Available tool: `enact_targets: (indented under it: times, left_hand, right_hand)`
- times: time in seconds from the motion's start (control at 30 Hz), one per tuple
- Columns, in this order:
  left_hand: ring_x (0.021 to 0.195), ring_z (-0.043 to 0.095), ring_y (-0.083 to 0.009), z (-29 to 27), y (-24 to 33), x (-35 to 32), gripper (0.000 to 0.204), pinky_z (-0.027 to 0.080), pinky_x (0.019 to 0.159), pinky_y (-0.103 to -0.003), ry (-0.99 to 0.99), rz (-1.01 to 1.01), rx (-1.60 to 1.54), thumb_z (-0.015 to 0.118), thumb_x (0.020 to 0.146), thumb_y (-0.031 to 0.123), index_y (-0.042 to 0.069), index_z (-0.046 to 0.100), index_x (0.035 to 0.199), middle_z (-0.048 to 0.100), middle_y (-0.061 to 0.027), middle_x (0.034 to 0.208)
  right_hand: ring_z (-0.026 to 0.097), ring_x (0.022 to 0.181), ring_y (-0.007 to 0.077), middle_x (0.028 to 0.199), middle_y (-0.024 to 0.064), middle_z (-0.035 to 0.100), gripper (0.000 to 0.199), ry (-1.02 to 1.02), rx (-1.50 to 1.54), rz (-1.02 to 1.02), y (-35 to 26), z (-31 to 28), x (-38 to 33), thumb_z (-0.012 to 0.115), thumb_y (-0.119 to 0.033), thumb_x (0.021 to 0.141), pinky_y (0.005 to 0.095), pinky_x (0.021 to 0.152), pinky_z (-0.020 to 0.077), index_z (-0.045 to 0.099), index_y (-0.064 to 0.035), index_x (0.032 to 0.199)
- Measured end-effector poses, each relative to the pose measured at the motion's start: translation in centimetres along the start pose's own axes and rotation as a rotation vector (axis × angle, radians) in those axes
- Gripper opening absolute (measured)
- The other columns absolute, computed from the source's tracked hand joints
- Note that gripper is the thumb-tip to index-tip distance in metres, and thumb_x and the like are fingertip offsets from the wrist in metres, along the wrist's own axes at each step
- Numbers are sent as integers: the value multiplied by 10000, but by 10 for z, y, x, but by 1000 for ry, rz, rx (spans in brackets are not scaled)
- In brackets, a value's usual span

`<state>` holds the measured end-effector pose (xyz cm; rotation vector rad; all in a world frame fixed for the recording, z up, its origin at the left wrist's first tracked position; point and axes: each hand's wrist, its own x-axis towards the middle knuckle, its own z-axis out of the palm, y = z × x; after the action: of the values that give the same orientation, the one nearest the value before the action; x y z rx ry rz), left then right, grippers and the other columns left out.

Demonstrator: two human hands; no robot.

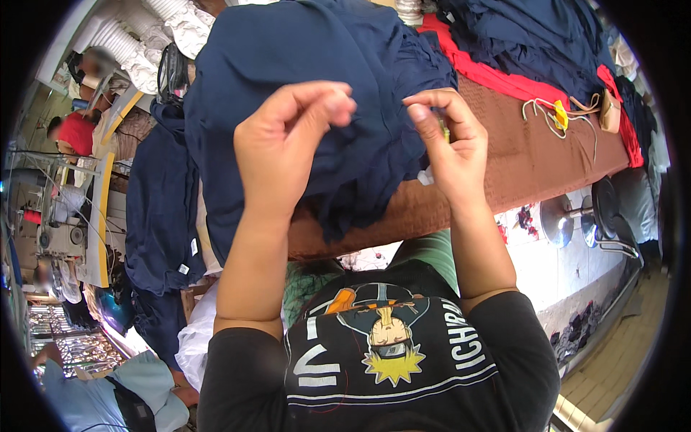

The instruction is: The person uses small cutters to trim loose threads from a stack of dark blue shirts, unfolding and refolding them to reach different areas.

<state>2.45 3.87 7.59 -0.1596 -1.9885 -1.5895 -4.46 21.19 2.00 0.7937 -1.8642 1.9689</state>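
Both my hands are raised over a large pile of dark navy cloth (273,50) on a table covered in brown fabric (504,151). My left hand (284,144) is closed in a pinch, thumb against fingertips. It is slightly blurred, and anything between the tips is too small to make out. Across a gap to the right, my right hand (457,140) also pinches, thumb and forefinger close together. A sliver of something yellow-green shows behind its fingers, mostly hidden. Just below that hand, a small white piece (426,175) lies at the cloth's edge.
More navy garments (162,194) hang at the left. Red cloth (497,75) and another navy heap (533,36) lie at the far right, near a cord with a yellow piece (560,115). A stool (608,209) stands to the right. People and sewing machines are at the left.
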Motion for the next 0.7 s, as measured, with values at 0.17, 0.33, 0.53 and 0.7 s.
enact_targets:
  times: [0.17, 0.33, 0.53, 0.7]
  left_hand:
    - [1004, 633, -301, -17, 29, -14, 338, 448, 972, -384, -759, 350, 372, 712, 739, -1, 14, 662, 1072, 685, -113, 1010]
    - [1129, 571, -291, 18, -13, -19, 491, 433, 985, -370, -377, 532, 888, 708, 739, -10, 79, 585, 1206, 617, -111, 1173]
    - [911, 628, -112, 16, -39, 6, 344, 499, 816, -231, -64, -35, -193, 635, 902, -6, 25, 532, 1229, 678, -88, 1018]
    - [903, 603, -75, 13, -39, 8, 344, 477, 810, -194, -57, -108, -318, 635, 903, -17, 3, 546, 1235, 672, -81, 1006]
  right_hand:
    - [581, 878, 92, 974, 37, 653, 144, -37, -88, 200, 23, -38, -10, 640, -57, 907, 236, 813, 456, 691, -29, 1038]
    - [630, 999, 192, 1056, 100, 662, 192, -251, -120, 126, 26, -19, -15, 602, -8, 894, 293, 910, 468, 685, -10, 1067]
    - [631, 977, 156, 1029, 63, 679, 148, -177, 29, 94, -2, -6, 10, 638, -61, 899, 282, 877, 475, 697, -22, 1029]
    - [637, 909, 118, 963, 43, 667, 255, -68, -28, 72, -5, 9, 10, 787, -82, 779, 251, 788, 499, 699, -26, 1012]
